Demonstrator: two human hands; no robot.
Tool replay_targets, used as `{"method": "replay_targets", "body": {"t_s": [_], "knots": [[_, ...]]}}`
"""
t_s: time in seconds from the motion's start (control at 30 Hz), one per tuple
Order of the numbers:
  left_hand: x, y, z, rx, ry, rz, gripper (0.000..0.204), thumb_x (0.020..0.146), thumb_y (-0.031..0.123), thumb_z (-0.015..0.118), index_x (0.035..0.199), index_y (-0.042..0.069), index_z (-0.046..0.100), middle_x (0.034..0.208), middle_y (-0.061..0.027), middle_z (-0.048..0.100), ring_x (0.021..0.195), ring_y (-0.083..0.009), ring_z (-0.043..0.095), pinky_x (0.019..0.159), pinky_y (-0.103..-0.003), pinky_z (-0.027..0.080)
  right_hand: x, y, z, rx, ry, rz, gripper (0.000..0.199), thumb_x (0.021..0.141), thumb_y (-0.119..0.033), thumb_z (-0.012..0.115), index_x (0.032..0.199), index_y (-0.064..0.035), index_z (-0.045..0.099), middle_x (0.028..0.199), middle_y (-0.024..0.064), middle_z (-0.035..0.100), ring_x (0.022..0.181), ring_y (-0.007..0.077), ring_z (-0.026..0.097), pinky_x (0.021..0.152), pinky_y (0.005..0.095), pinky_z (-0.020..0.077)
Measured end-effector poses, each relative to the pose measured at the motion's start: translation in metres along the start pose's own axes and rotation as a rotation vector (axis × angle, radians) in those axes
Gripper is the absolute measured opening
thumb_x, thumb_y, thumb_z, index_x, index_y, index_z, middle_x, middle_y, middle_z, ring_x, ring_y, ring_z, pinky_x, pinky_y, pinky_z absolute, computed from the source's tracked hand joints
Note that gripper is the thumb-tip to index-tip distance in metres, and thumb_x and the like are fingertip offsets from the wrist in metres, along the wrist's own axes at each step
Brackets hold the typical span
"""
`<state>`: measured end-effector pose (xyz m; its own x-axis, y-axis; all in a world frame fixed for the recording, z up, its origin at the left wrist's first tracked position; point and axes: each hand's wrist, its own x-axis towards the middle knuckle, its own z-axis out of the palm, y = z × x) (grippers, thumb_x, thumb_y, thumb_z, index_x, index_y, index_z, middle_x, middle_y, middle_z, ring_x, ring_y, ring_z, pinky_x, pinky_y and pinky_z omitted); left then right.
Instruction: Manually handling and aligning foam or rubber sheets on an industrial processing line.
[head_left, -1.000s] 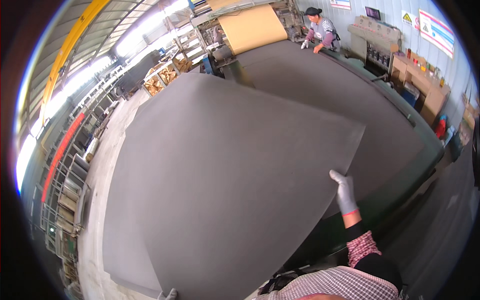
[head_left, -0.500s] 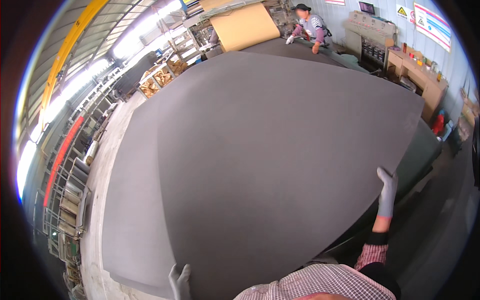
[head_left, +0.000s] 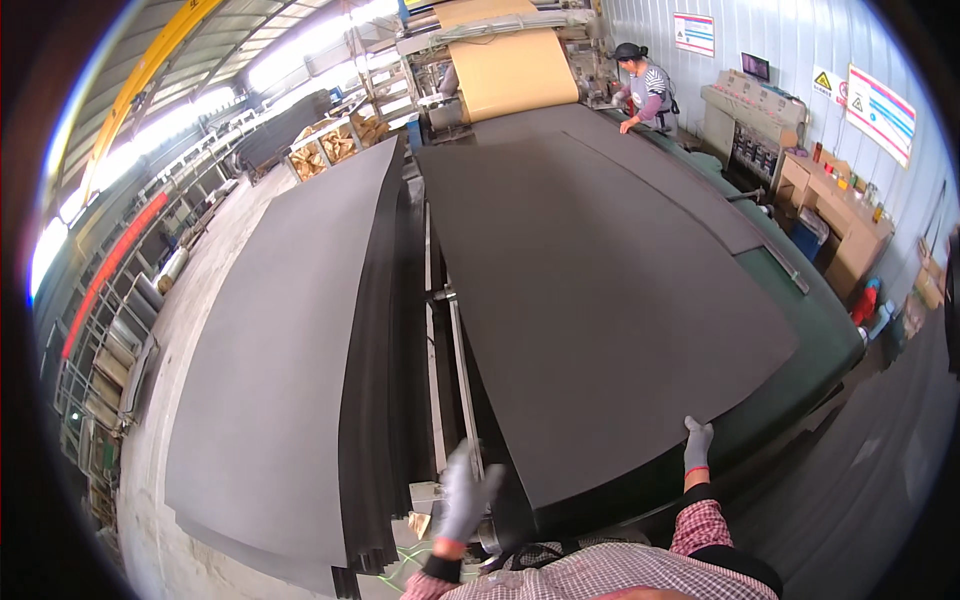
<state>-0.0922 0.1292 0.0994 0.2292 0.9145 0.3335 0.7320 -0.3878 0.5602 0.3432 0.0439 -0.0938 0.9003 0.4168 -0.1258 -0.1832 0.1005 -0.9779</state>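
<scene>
A large dark grey sheet (head_left: 610, 320) lies on the green belt table (head_left: 800, 370) in front of me. At the sheet's near right edge, my right hand (head_left: 698, 445), in a grey glove, grips the rim with the thumb on top. My left hand (head_left: 462, 500), also gloved, hangs over the gap between the table and a tall stack of grey sheets (head_left: 270, 350). It is smeared by motion, with the thumb apart from the fingers and nothing visible in it. The stack stands to the left, its dark layered side facing the gap.
A co-worker (head_left: 648, 90) stands at the far right of the table beside another dark sheet (head_left: 690, 180). Behind is a machine with a tan sheet (head_left: 515, 75). A metal rail (head_left: 460, 350) runs along the gap. At right are a control cabinet (head_left: 750, 120) and a brown desk (head_left: 840, 210).
The large sheet, which spanned the stack and table, has shifted right onto the table, uncovering the gap. My left hand has left its edge and moved right; my right hand is lower and further left.
</scene>
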Motion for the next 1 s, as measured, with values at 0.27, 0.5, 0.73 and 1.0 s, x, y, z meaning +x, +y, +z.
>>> {"method": "replay_targets", "body": {"t_s": [0.27, 0.5, 0.73, 1.0], "knots": [[-0.070, -0.088, -0.185, 0.724, -0.006, -0.497, 0.093, 0.061, 0.043, 0.074, 0.133, 0.001, 0.034, 0.136, -0.0269, 0.031, 0.123, -0.0477, 0.030, 0.104, -0.050, 0.025, 0.052, 0.000, -0.123, -0.074, 0.113, 0.046, 0.046, 0.067, -0.002, 0.063, 0.110, 0.0075, 0.052, 0.107, 0.0116, 0.058, 0.093, 0.0253, 0.056, 0.087, 0.0334, 0.0426], [-0.060, -0.101, -0.219, 0.655, -0.161, -0.304, 0.068, 0.078, 0.044, 0.060, 0.128, 0.001, 0.044, 0.129, -0.0276, 0.041, 0.116, -0.0441, 0.041, 0.094, -0.046, 0.038, 0.035, -0.003, -0.212, -0.082, 0.445, 0.091, 0.036, 0.073, -0.013, 0.061, 0.101, 0.0090, 0.059, 0.101, 0.0157, 0.062, 0.086, 0.0268, 0.059, 0.077, 0.0362, 0.0481], [-0.075, -0.108, -0.235, 0.612, -0.196, -0.303, 0.073, 0.072, 0.043, 0.068, 0.126, 0.001, 0.044, 0.129, -0.0252, 0.042, 0.122, -0.0382, 0.038, 0.097, -0.044, 0.037, 0.024, 0.066, -0.267, -0.223, 0.541, 0.211, 0.034, 0.075, -0.013, 0.062, 0.101, 0.0080, 0.059, 0.098, 0.0154, 0.063, 0.081, 0.0260, 0.061, 0.074, 0.0364, 0.0487], [-0.083, -0.094, -0.230, 0.622, -0.260, -0.293, 0.071, 0.076, 0.042, 0.062, 0.130, 0.002, 0.038, 0.134, -0.0252, 0.036, 0.122, -0.0428, 0.036, 0.097, -0.047, 0.037, 0.032, 0.090, -0.243, -0.320, 0.520, 0.191, 0.039, 0.076, -0.020, 0.063, 0.099, 0.0106, 0.059, 0.099, 0.0209, 0.063, 0.086, 0.0314, 0.061, 0.078, 0.0376, 0.0471]]}}
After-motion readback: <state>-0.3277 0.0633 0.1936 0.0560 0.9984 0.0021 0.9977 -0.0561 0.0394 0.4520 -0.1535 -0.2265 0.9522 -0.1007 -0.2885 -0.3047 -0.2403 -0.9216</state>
